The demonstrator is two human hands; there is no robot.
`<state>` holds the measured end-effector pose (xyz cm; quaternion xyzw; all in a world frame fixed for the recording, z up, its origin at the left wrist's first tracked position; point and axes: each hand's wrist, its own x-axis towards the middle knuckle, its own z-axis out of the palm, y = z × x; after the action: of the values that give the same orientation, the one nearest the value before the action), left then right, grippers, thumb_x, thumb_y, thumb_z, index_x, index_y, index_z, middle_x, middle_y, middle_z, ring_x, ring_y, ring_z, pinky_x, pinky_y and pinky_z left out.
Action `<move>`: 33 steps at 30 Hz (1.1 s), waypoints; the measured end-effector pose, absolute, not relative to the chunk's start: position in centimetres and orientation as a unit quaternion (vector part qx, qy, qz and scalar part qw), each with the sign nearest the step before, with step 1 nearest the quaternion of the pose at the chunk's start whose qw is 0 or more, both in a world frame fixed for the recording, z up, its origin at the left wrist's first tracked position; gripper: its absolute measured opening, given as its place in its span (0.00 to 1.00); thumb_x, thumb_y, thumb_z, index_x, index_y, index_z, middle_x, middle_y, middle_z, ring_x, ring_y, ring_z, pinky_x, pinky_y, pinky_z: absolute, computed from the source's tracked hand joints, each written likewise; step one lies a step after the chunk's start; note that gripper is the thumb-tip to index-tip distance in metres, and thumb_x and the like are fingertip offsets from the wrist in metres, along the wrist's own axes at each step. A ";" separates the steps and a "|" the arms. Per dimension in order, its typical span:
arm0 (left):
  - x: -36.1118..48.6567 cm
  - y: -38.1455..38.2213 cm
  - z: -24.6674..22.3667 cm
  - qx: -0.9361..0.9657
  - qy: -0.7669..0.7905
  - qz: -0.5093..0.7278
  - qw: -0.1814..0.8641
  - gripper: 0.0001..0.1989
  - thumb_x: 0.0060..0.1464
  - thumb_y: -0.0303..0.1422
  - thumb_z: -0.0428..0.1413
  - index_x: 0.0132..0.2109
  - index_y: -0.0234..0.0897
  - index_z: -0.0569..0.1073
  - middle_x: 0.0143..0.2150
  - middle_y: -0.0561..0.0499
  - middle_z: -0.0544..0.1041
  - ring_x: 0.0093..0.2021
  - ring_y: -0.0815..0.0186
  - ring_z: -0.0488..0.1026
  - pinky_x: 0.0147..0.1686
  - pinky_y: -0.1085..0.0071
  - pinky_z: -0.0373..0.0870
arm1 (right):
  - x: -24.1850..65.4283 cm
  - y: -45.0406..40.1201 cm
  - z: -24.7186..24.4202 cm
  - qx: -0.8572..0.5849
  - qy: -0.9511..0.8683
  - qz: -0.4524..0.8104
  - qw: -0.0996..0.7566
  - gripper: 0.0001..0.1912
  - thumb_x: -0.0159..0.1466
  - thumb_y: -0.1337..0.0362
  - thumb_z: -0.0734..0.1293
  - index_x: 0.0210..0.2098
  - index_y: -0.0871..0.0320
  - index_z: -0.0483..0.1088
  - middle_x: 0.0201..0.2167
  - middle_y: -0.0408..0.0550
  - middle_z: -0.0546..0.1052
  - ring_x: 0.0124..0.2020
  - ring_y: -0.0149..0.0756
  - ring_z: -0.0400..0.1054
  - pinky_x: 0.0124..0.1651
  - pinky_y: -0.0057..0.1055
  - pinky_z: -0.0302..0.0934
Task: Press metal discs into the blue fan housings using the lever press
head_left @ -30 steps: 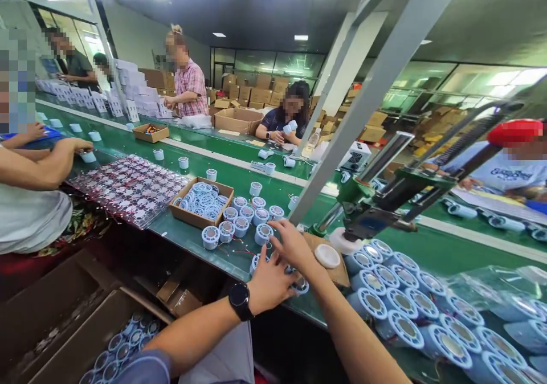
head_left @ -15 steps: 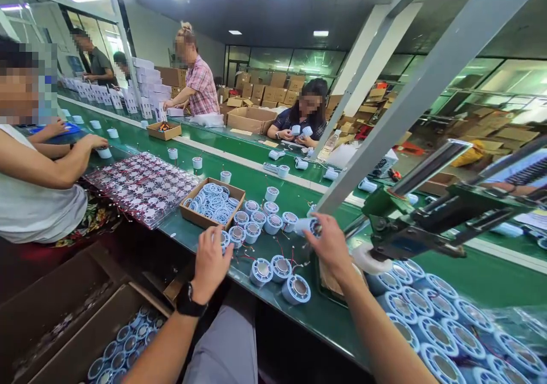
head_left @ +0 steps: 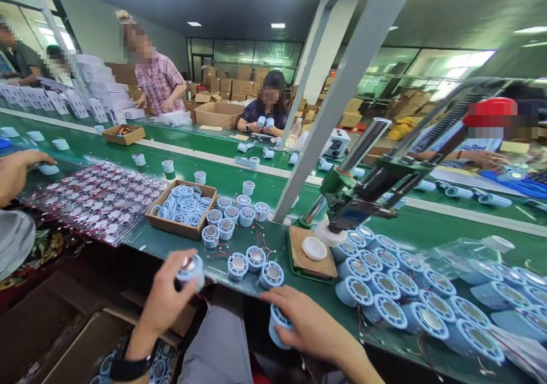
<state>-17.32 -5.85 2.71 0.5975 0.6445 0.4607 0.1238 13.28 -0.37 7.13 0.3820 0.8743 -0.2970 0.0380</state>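
Observation:
My left hand (head_left: 160,298), with a black band at the wrist, is closed around a light-blue round housing (head_left: 193,273) with a metal disc in its top. It is held off the table, in front of the near edge. My right hand (head_left: 314,321) grips a second housing (head_left: 276,330) from above, at the table's edge; my fingers partly cover it. Close by on the table stand three more housings (head_left: 256,258) with thin red wires. Behind them is a group of several smaller-looking housings (head_left: 231,213), beside a cardboard box of light-blue rings (head_left: 182,204).
A green lever press (head_left: 363,196) stands at right, a white round pad (head_left: 314,248) on its base. Many finished-looking housings (head_left: 393,284) crowd the table beyond it. A grey post (head_left: 329,110) rises ahead. At left lies a sheet of small boards (head_left: 98,196); co-workers sit around the line.
The view has swung right. My left hand has lifted a housing away from the group. My right hand has brought its housing down from beside the press to the near edge.

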 end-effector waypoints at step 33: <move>-8.4 18.8 10.1 0.795 0.577 0.181 0.042 0.16 0.62 0.22 0.50 0.56 0.25 0.70 0.51 0.40 0.75 0.55 0.58 0.72 0.58 0.55 0.69 | 11.6 5.3 3.6 0.428 0.898 -0.101 -0.026 0.33 0.65 0.53 0.65 0.67 0.53 0.57 0.56 0.55 0.69 0.52 0.48 0.68 0.52 0.39 0.63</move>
<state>-8.37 18.77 10.05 0.7950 0.5775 0.1812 0.0419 11.55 5.34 3.59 0.4282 0.8976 -0.1012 -0.0263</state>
